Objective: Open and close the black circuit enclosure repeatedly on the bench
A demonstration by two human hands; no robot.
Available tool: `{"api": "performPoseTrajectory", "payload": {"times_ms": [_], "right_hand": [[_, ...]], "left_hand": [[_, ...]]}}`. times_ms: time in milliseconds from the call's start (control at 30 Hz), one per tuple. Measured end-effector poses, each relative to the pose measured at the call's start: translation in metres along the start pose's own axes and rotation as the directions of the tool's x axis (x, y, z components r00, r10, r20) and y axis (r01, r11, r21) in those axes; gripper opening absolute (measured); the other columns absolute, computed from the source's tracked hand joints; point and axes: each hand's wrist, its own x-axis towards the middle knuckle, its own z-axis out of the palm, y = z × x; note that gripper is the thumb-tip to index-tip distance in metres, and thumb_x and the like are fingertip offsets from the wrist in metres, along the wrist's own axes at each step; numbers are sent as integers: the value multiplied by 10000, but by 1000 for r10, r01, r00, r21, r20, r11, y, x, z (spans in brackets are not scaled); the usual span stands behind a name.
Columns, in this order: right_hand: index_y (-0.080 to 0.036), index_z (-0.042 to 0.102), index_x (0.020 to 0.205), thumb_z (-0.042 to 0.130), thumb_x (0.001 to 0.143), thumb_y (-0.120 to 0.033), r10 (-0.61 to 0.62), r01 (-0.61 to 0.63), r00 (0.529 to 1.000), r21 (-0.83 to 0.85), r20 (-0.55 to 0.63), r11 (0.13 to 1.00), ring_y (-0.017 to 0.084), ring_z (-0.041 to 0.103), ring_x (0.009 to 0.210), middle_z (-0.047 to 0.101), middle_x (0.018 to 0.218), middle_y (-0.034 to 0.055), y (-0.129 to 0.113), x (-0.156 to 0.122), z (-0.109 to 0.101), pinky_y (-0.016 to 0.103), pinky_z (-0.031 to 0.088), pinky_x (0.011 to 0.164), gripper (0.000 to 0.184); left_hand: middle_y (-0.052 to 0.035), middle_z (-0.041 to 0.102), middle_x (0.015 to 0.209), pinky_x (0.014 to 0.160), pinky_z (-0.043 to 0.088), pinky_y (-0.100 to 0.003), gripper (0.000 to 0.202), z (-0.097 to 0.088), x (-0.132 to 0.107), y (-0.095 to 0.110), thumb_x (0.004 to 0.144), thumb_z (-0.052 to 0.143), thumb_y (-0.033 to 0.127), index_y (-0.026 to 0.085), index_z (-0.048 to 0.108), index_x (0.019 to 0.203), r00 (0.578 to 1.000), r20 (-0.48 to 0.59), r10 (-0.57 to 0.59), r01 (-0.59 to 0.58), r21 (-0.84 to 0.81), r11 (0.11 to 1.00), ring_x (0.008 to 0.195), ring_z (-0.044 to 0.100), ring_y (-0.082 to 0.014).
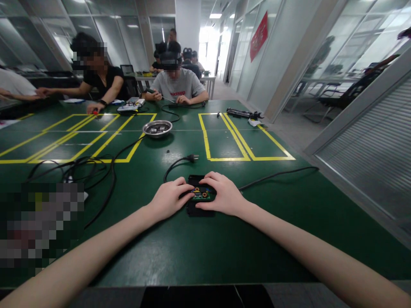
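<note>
A small green circuit board (199, 196) with copper-coloured coils is between my two hands, at the middle of the table. My left hand (168, 199) pinches its left end, with thumb and fingertips close together. From the right, my right hand (228, 194) curves its thumb and fingers around the other end. Black plastic case parts (201, 209) show below the board and above it; whether the board sits inside them is hidden. Just beyond my left hand lies a black cord with a plug (192, 158). Another black cable (279, 174) runs out to the right from behind my right hand.
A metal bowl (157, 129) holding small metal parts stands further back. Tangled black cables (111, 188) lie at left, beside a blurred-out patch. Yellow tape (227, 159) marks rectangles on the green table (154, 256). Across it, a co-worker (180, 83) holds a tool; another (102, 83) reaches over the table.
</note>
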Motion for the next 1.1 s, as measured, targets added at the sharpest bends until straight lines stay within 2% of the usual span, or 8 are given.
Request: {"api": "performPoseTrajectory", "payload": {"times_ms": [133, 200, 267, 367, 500, 600, 767, 1100], "right_hand": [[-202, 658, 1170, 826, 804, -460, -49, 49, 999, 89, -8, 995, 266, 666, 1041, 632, 1201, 109, 5, -4, -6, 416, 564, 887, 478], [-215, 625, 1176, 748, 863, -351, -66, 65, 998, 124, 2, 990, 204, 661, 915, 612, 1229, 101, 11, -7, -13, 360, 565, 799, 362], [-214, 610, 1108, 676, 878, -259, -69, 65, 997, 122, 30, 990, 156, 612, 768, 617, 1172, 83, 19, -9, -21, 325, 538, 711, 243], [-208, 614, 928, 608, 910, -219, -106, 97, 989, 89, 104, 991, 164, 595, 752, 635, 963, 47, 30, -10, -31, 308, 502, 688, 21], [-205, 636, 871, 572, 963, -255, -154, 147, 979, 55, 131, 988, 180, 614, 752, 652, 828, 38, 35, -9, -37, 301, 484, 683, 123], [-195, 648, 887, 554, 965, -252, -178, 173, 980, 58, 92, 983, 157, 609, 649, 669, 769, 25, 31, -11, -41, 276, 459, 615, 135], [-195, 657, 876, 561, 949, -232, -284, 284, 959, 55, 5, 957, 133, 610, 581, 693, 716, 12, 19, -15, -49, 253, 443, 578, 126], [-193, 665, 866, 542, 953, -226, -364, 362, 926, 41, 98, 931, 123, 595, 581, 682, 709, 7, 9, -20, -52, 259, 407, 573, 154]], "left_hand": [[-25, 683, 945, 672, 520, -230, 203, 0, 1, -2, 1012, 615, 302, 227, 762, 1130, 1000, 16, -15, 15, 13, 1000, 761, 684, -148], [-25, 685, 942, 669, 517, -231, 201, -1, 0, -3, 1011, 619, 307, 223, 762, 1124, 1000, 8, -19, 19, -2, 1000, 756, 682, -148], [-24, 690, 946, 668, 516, -232, 200, -1, 0, -4, 1013, 617, 314, 222, 761, 1115, 1000, 0, -17, 17, -19, 1000, 755, 682, -146], [-28, 701, 960, 675, 514, -231, 192, -4, -1, -6, 1009, 620, 312, 214, 759, 1096, 1000, -14, -7, 6, -47, 999, 764, 687, -144], [-28, 718, 919, 618, 485, -227, 186, -11, -2, -8, 993, 623, 314, 199, 760, 1042, 999, -42, 15, -20, -116, 993, 675, 648, -124], [-20, 701, 796, 582, 442, -219, 253, -17, -2, -8, 1014, 561, 308, 176, 739, 893, 994, -111, 24, -40, -146, 988, 618, 611, -112], [44, 464, 512, 497, 288, -240, 499, -27, -2, -7, 1043, 478, 294, 178, 471, 557, 974, -213, 79, -94, -62, 994, 459, 397, -81], [61, 384, 452, 479, 258, -247, 516, -35, -8, -5, 1029, 465, 262, 183, 402, 523, 980, -91, 177, -182, -50, 982, 419, 344, -75]]}}
